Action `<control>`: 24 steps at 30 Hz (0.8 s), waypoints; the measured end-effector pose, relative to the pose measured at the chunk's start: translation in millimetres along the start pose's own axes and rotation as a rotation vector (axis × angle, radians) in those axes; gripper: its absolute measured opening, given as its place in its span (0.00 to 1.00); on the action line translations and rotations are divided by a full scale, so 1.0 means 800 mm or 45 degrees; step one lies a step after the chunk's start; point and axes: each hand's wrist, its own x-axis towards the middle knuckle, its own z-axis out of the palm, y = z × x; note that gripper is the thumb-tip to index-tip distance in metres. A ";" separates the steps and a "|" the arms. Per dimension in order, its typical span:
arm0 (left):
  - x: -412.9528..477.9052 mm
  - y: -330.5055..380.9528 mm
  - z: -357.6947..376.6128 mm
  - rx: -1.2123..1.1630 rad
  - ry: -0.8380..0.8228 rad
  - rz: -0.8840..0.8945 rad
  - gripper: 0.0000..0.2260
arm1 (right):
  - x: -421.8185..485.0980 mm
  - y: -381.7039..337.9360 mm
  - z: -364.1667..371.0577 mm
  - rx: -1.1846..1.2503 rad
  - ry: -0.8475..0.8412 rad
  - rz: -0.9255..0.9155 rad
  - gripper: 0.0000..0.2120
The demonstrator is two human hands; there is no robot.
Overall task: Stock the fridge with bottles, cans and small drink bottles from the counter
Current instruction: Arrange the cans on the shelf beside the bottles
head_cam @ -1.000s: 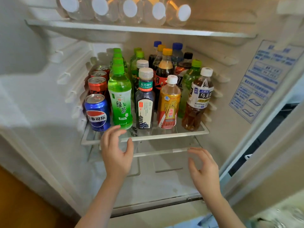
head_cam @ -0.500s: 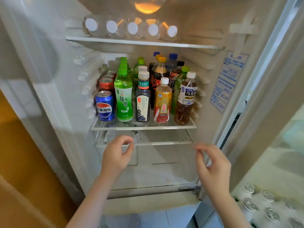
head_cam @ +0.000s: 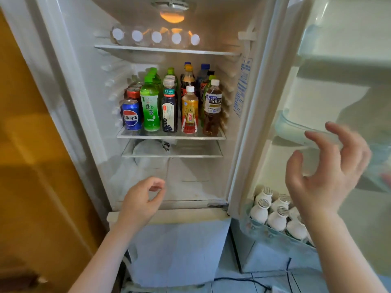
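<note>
Both hands hold nothing: left hand point(head_cam: 141, 199) loosely curled at lower centre, right hand point(head_cam: 325, 172) spread at right. Bottles point(head_cam: 171, 106) and cans point(head_cam: 131, 115) fill the centre shelf point(head_cam: 169, 136), and small drink bottles point(head_cam: 275, 216) sit in the lower-right door bin. Stocking looks finished, so the next move is probably swinging the door point(head_cam: 338, 92) closed.

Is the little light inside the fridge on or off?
On. The round ceiling lamp inside the white fridge glows orange.

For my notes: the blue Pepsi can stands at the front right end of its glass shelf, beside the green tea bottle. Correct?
No. The head view shows the blue Pepsi can at the front left end of its glass shelf, beside the green tea bottle.
</note>
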 end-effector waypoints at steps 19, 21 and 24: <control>-0.109 0.075 -0.037 0.046 -0.020 -0.118 0.06 | 0.024 0.063 -0.063 -0.368 -0.766 0.083 0.28; -0.114 0.075 -0.043 0.028 -0.013 -0.121 0.07 | 0.025 0.059 -0.064 -0.402 -0.820 0.077 0.28; -0.125 0.070 -0.051 0.021 -0.021 -0.114 0.07 | 0.027 0.051 -0.066 -0.474 -0.921 0.090 0.35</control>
